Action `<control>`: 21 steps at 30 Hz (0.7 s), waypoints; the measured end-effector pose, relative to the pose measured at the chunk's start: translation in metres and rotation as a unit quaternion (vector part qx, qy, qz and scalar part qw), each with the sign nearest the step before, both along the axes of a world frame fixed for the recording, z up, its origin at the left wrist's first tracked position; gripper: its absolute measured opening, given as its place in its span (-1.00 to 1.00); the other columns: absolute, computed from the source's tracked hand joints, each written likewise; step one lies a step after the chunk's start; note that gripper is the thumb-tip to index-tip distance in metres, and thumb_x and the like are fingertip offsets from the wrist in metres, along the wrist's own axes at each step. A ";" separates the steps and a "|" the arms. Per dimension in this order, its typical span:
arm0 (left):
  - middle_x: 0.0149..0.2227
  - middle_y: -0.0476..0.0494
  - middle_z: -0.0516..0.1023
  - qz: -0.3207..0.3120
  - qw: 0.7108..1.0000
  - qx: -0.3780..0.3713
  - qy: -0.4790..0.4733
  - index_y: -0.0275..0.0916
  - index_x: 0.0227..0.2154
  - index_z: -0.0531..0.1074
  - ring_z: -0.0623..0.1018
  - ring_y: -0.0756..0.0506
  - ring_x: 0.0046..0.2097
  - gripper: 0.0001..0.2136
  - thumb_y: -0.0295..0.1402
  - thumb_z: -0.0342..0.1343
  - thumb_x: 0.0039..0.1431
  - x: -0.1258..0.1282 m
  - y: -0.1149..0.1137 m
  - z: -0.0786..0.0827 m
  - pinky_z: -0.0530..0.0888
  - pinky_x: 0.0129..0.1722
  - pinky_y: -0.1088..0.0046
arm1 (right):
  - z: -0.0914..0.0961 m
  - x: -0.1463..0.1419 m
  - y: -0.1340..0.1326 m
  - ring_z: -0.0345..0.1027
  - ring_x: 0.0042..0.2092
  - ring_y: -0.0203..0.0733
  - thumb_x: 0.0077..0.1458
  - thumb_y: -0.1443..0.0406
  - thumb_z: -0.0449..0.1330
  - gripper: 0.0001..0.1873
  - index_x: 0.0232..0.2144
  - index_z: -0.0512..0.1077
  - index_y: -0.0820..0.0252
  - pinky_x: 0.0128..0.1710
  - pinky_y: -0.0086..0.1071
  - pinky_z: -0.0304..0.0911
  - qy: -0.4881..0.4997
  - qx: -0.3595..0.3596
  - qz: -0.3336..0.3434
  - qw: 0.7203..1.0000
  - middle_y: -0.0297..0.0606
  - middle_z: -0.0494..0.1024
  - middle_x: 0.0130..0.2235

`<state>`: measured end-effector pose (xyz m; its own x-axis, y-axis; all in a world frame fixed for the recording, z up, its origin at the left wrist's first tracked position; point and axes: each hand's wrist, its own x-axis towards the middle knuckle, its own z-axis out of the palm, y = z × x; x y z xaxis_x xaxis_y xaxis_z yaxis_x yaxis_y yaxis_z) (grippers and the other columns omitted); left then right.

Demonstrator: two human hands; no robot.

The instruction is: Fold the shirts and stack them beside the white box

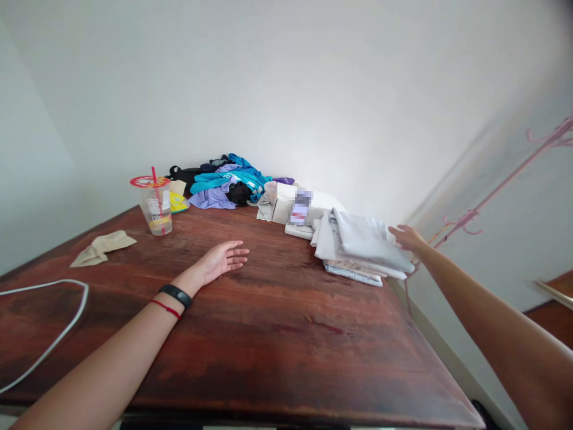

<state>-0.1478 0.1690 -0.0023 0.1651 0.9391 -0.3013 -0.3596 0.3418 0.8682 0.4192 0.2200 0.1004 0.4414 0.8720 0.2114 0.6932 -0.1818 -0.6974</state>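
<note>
My left hand rests over the middle of the wooden table, palm turned inward. Its fingers are stretched out and nothing is in it. A dark band and a red string circle that wrist. At the table's right side, my right hand is beside a stack of folded white and grey cloth. The fingers of this hand reach out along the stack's right end, partly hidden by it; whether they touch the cloth I cannot tell.
A lidded plastic cup with a red straw stands at the left, near a crumpled napkin and a white cable. Piled clothes and a white box lie at the back. A pink coat rack leans into view right.
</note>
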 end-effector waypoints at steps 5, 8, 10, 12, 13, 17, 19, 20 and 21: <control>-0.22 -0.18 0.62 0.015 0.984 0.104 0.144 -0.24 -0.06 0.41 0.59 -0.05 -0.42 -0.74 -0.26 0.11 0.24 0.009 -0.003 -0.002 0.51 -0.47 0.47 | 0.006 -0.072 -0.028 0.45 0.00 -0.04 0.22 0.12 0.13 -0.63 0.00 0.50 0.13 0.02 -0.22 0.33 -0.080 0.164 0.055 0.982 -0.09 0.58 0.01; -0.38 -0.09 0.57 -0.002 0.936 0.224 0.271 -0.26 -0.17 0.46 0.46 0.00 -0.55 -0.74 -0.17 0.06 0.24 0.014 -0.006 -0.007 0.32 -0.61 0.55 | -0.025 -0.152 -0.068 0.49 -0.19 -0.08 0.27 0.06 0.09 -0.63 -0.12 0.54 0.17 -0.18 -0.29 0.36 -0.051 0.183 0.229 0.955 -0.16 0.64 -0.21; -0.47 -0.04 0.53 -0.024 0.884 0.316 0.343 -0.25 -0.28 0.49 0.45 -0.02 -0.52 -0.73 -0.14 0.05 0.25 0.016 -0.010 -0.009 0.32 -0.55 0.53 | -0.055 -0.201 -0.092 0.48 -0.31 -0.12 0.32 0.09 0.06 -0.64 -0.15 0.54 0.17 -0.27 -0.32 0.34 -0.031 0.129 0.333 0.934 -0.22 0.62 -0.36; -0.53 -0.02 0.51 -0.052 0.833 0.376 0.403 -0.23 -0.36 0.50 0.49 -0.04 -0.48 -0.73 -0.15 0.03 0.28 0.018 -0.014 -0.010 0.35 -0.45 0.50 | -0.086 -0.236 -0.105 0.46 -0.36 -0.15 0.32 0.14 0.07 -0.69 -0.19 0.56 0.15 -0.30 -0.34 0.29 -0.059 0.106 0.383 0.916 -0.24 0.62 -0.37; -0.53 -0.01 0.51 -0.066 0.812 0.390 0.429 -0.21 -0.38 0.50 0.50 -0.05 -0.46 -0.73 -0.16 0.02 0.29 0.019 -0.017 -0.010 0.35 -0.42 0.49 | -0.098 -0.247 -0.107 0.47 -0.35 -0.15 0.32 0.16 0.07 -0.71 -0.22 0.56 0.14 -0.29 -0.34 0.28 -0.057 0.098 0.399 0.910 -0.24 0.62 -0.36; -0.48 0.00 0.57 -0.101 0.770 0.396 0.490 -0.18 -0.34 0.52 0.54 -0.06 -0.42 -0.74 -0.21 -0.01 0.33 0.023 -0.023 -0.007 0.33 -0.37 0.48 | -0.130 -0.258 -0.102 0.45 -0.39 -0.18 0.31 0.16 0.10 -0.71 -0.32 0.54 0.15 -0.31 -0.36 0.27 0.024 0.056 0.418 0.907 -0.30 0.58 -0.46; -0.45 -0.01 0.60 -0.111 0.761 0.390 0.507 -0.16 -0.33 0.53 0.56 -0.08 -0.38 -0.75 -0.21 -0.01 0.33 0.024 -0.023 -0.006 0.34 -0.34 0.47 | -0.136 -0.252 -0.098 0.43 -0.41 -0.20 0.29 0.13 0.11 -0.70 -0.31 0.54 0.17 -0.34 -0.37 0.28 0.068 0.039 0.415 0.906 -0.31 0.56 -0.48; -0.43 -0.02 0.61 -0.115 0.756 0.386 0.516 -0.16 -0.32 0.53 0.57 -0.09 -0.37 -0.75 -0.20 -0.01 0.33 0.025 -0.023 -0.006 0.35 -0.32 0.47 | -0.137 -0.249 -0.096 0.43 -0.42 -0.20 0.29 0.11 0.11 -0.69 -0.30 0.54 0.18 -0.35 -0.38 0.28 0.091 0.030 0.415 0.905 -0.30 0.55 -0.47; -0.43 -0.02 0.62 -0.118 0.752 0.382 0.524 -0.16 -0.32 0.53 0.57 -0.09 -0.35 -0.74 -0.19 -0.01 0.33 0.025 -0.023 -0.006 0.35 -0.30 0.46 | -0.137 -0.246 -0.095 0.42 -0.43 -0.21 0.28 0.09 0.12 -0.67 -0.29 0.54 0.19 -0.37 -0.38 0.29 0.117 0.020 0.417 0.901 -0.29 0.55 -0.47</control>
